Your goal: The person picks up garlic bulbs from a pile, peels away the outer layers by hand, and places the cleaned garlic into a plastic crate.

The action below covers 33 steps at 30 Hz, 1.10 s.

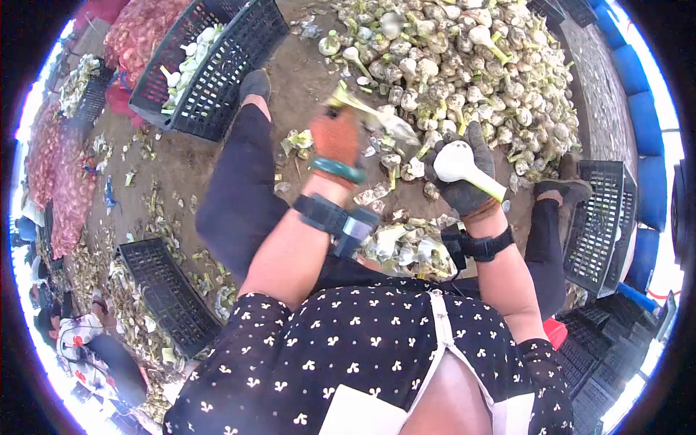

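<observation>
My right hand (482,192), in a dark soiled glove, is curled palm up around a clean white garlic bulb (455,161). The bulb's pale green stem points down toward the wrist. My left hand (336,138), in an orange glove and smeared by motion, is closed on a strip of garlic peel (377,114), yellow-green at one end and whitish at the other. Its fingertips are hard to make out. Just beyond both hands lies a big heap of unpeeled garlic bulbs (464,65). Loose garlic skins (406,248) lie on the ground between my legs.
A black crate (230,80) with peeled garlic stands at the upper left. Another crate (598,225) is by my right foot, and a dark crate (170,293) lies lower left. Pink net sacks (72,181) line the left. Another person (98,348) is at the lower left.
</observation>
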### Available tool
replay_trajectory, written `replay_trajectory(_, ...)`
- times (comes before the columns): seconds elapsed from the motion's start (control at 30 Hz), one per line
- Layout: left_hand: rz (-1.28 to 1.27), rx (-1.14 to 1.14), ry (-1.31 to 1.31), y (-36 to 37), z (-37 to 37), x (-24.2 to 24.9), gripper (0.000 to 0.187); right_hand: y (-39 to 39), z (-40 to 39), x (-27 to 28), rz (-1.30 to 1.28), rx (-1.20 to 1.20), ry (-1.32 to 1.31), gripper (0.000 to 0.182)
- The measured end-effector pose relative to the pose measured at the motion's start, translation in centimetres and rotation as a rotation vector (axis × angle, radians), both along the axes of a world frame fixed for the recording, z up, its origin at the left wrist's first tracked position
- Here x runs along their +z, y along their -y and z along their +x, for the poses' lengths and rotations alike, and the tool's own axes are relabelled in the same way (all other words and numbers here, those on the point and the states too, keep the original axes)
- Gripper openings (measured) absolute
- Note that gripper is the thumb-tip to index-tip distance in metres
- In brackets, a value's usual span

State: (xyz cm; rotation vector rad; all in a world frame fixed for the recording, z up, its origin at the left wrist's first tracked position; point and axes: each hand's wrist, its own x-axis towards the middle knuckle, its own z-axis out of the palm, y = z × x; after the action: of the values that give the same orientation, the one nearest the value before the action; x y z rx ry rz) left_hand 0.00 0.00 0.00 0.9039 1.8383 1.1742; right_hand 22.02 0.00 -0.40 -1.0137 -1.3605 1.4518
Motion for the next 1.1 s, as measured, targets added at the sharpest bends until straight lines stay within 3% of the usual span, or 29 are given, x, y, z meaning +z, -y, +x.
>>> replay_trajectory(0.07,0.03,-0.315,-0.111,-0.4,-1.2,0.0,0.048,0.4,-0.2,1.1,-0.504,0.125,-0.646,0.041)
replay_trajectory(0.1,0.03,-0.313,-0.1,0.0,-0.1,-0.8,0.048,0.6,0.4,2.0,-0.506,0.124,-0.635,0.041)
replay_trajectory(0.17,-0.049,-0.583,-0.859,1.5,1.5,-2.4,0.038,0.9,-0.1,3.2,-0.682,0.037,-0.613,0.044)
replay_trajectory(0.23,0.05,-0.545,-0.787,2.3,2.5,1.0,0.037,0.4,0.9,1.8,-0.737,0.004,-0.489,0.044)
replay_trajectory(0.3,0.156,-0.756,-0.243,1.9,3.1,3.3,0.041,0.2,1.3,0.0,0.274,0.101,0.592,0.05)
replay_trajectory(0.33,0.155,-0.754,-0.241,1.9,3.5,3.3,0.041,0.5,1.0,1.6,0.522,0.099,0.806,0.044)
replay_trajectory(0.37,0.052,-0.789,-0.401,1.9,3.8,3.3,0.042,0.3,1.0,1.3,0.524,0.1,0.805,0.044)
replay_trajectory(0.4,-0.055,-0.82,-0.56,2.0,4.2,3.2,0.043,0.1,0.9,0.6,0.194,0.049,0.544,0.039)
replay_trajectory(0.43,-0.057,-0.819,-0.561,2.4,4.5,3.0,0.043,-0.1,0.8,0.0,-0.131,-0.002,0.275,0.034)
replay_trajectory(0.47,0.102,-0.726,-0.684,2.9,4.9,2.6,0.038,-0.4,0.9,-0.4,0.222,0.01,0.518,0.031)
replay_trajectory(0.5,0.261,-0.626,-0.803,3.3,5.0,2.3,0.033,-0.6,1.2,-0.1,0.22,0.013,0.517,0.031)
replay_trajectory(0.57,0.309,-0.642,-0.775,3.1,4.8,1.8,0.029,-0.9,1.8,2.0,-0.061,0.299,0.478,0.03)
replay_trajectory(0.6,0.363,-0.66,-0.748,2.9,4.7,1.5,0.025,-0.1,1.0,4.2,-0.026,0.373,0.577,0.059)
replay_trajectory(0.63,0.361,-0.662,-0.747,2.6,4.6,1.0,0.025,-0.5,2.0,2.2,-0.318,0.459,0.355,0.054)
replay_trajectory(0.7,0.307,-0.574,-0.568,2.1,4.6,0.4,0.02,0.2,2.4,1.4,-0.183,0.496,0.201,0.047)
replay_trajectory(0.77,0.218,-0.485,-0.419,2.3,4.6,0.3,0.021,0.4,2.3,1.4,-0.079,0.373,0.298,0.043)
replay_trajectory(0.83,-0.318,-0.58,0.373,2.8,4.2,2.3,0.025,0.5,1.7,1.6,0.015,0.245,0.388,0.04)
replay_trajectory(0.87,-0.377,-0.657,0.471,3.1,4.5,3.1,0.027,0.5,1.1,2.1,-0.099,0.094,0.353,0.042)
replay_trajectory(0.9,-0.376,-0.661,0.467,3.5,5.2,2.1,0.027,0.5,0.8,2.3,-0.211,-0.057,0.314,0.045)
replay_trajectory(0.93,-0.214,-0.679,0.348,3.9,6.2,0.6,0.027,0.4,0.5,0.8,0.23,-0.049,0.457,0.045)
replay_trajectory(0.97,-0.053,-0.69,0.229,4.2,6.7,-0.8,0.027,0.2,0.8,0.2,0.231,-0.05,0.455,0.045)
replay_trajectory(1.03,-0.165,-0.671,0.272,4.3,6.7,0.6,0.032,0.2,-0.8,2.6,-0.22,-0.11,0.247,0.039)
replay_trajectory(1.1,-0.052,-0.562,-0.313,4.5,7.1,0.7,0.038,0.2,-0.7,2.5,-0.207,-0.141,0.336,0.032)
